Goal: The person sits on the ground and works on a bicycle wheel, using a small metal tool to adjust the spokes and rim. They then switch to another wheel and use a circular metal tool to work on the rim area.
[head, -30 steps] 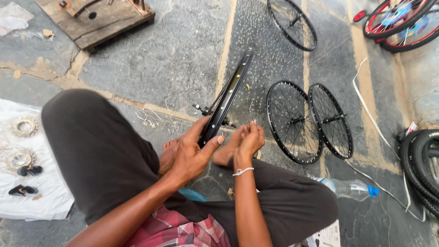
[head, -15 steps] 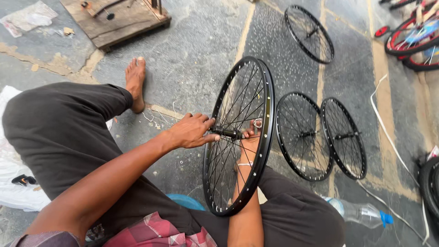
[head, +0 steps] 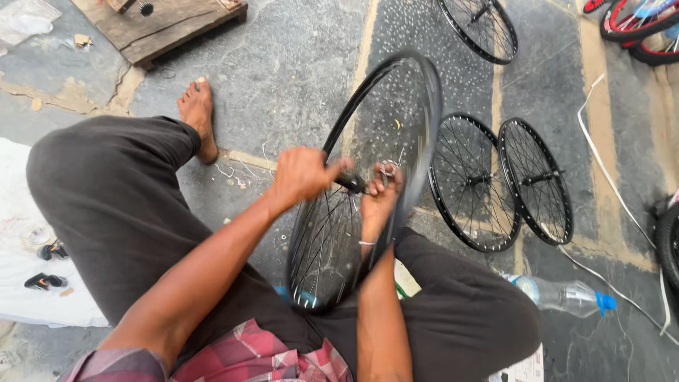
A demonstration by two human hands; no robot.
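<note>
**Spoked wheel held upright between the knees**

Head view: a person sits on the stone floor (head: 283,78) with knees apart, and a black bicycle wheel (head: 417,106) stands on edge between the legs, its low rim near the lap and its top tilted away toward the far side. The rim is dark and narrow, laced with thin silvery spokes that meet at a hub in the middle; the upper spokes look smeared, so I cannot tell them apart there. The left hand (head: 304,173) is closed in a fist around the near-left end of the axle at the hub. The right hand (head: 378,201) reaches in behind the spokes from the right, fingers pinched on a small metal part at the hub; a thin band circles that wrist.

A bare foot (head: 198,113) rests on the floor to the far left. Two more black wheels (head: 502,184) lie leaning together just right of the held one, and another wheel (head: 481,28) lies far off. A plastic bottle (head: 559,293) with a blue cap lies near the right knee. A wooden board (head: 170,25) sits at the far left, a white cloth (head: 21,283) with small parts at the near left.
</note>
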